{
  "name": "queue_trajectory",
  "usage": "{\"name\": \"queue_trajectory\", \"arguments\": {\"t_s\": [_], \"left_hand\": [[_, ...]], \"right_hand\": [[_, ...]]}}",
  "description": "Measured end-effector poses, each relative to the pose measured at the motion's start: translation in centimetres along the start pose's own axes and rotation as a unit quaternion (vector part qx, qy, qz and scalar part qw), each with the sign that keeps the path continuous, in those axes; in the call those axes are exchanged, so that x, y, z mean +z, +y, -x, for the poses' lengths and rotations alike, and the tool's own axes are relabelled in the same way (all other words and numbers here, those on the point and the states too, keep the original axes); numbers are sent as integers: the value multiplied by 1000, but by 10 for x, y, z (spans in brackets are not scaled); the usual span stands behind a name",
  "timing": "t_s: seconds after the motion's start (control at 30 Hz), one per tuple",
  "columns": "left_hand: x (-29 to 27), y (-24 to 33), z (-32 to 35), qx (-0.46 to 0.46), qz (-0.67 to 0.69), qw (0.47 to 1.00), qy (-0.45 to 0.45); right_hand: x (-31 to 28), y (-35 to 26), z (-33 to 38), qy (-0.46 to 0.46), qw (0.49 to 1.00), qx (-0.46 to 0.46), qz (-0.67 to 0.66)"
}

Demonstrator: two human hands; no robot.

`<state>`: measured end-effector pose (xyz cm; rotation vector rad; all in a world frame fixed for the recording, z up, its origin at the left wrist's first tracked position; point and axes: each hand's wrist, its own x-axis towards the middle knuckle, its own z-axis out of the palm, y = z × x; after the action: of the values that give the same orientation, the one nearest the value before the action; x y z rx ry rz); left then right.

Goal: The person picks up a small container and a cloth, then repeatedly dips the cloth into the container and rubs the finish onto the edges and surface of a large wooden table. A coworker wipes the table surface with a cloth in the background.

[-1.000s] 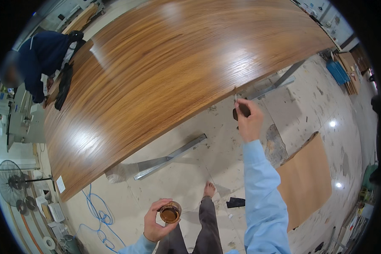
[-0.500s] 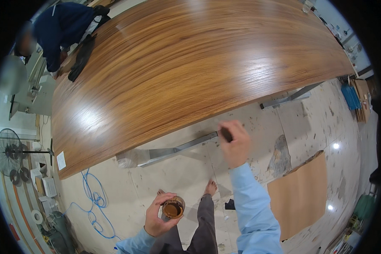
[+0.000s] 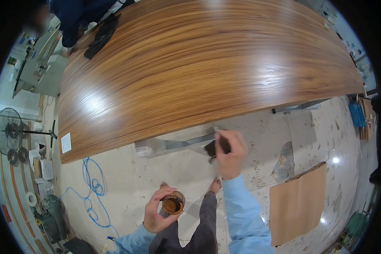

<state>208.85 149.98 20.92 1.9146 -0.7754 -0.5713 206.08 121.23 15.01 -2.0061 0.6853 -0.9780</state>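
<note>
My left hand point(image 3: 154, 216) is wrapped round a small open jar point(image 3: 173, 204) with brown liquid inside and brown smears on its rim. Pinched in my right hand point(image 3: 232, 156) is a dark brown piece of cloth point(image 3: 211, 148), partly hidden by the fingers and a little blurred. The right hand is just off the near edge of a large wood-grain table point(image 3: 199, 76), with the floor showing below. A white paper label point(image 3: 66, 143) lies on the table's near left corner.
A person in dark blue point(image 3: 76, 21) leans at the far left edge beside a black cloth point(image 3: 101, 36). Blue hose point(image 3: 96, 186) coils on the floor at left, near a standing fan point(image 3: 8, 131). Brown cardboard point(image 3: 298, 205) lies at right. Metal table legs point(image 3: 186, 143) stand underneath.
My right hand has shifted slightly left and down, showing more of the cloth. The left hand keeps the jar at the same place. The whole view has tilted a little.
</note>
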Motion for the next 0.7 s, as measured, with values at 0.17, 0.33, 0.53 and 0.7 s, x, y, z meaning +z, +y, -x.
{"name": "queue_trajectory", "arguments": {"t_s": [0.17,0.33,0.53,0.7], "left_hand": [[-15,-9,9,-13,25,999,16],[-28,-19,18,-14,40,999,24],[-50,-34,29,-28,17,999,20],[-67,-47,36,-21,24,999,38]], "right_hand": [[14,-8,11,44,998,47,16],[38,-27,23,-33,999,-14,-25],[53,-39,33,23,999,29,37],[81,-64,53,-72,996,-29,-35]]}}
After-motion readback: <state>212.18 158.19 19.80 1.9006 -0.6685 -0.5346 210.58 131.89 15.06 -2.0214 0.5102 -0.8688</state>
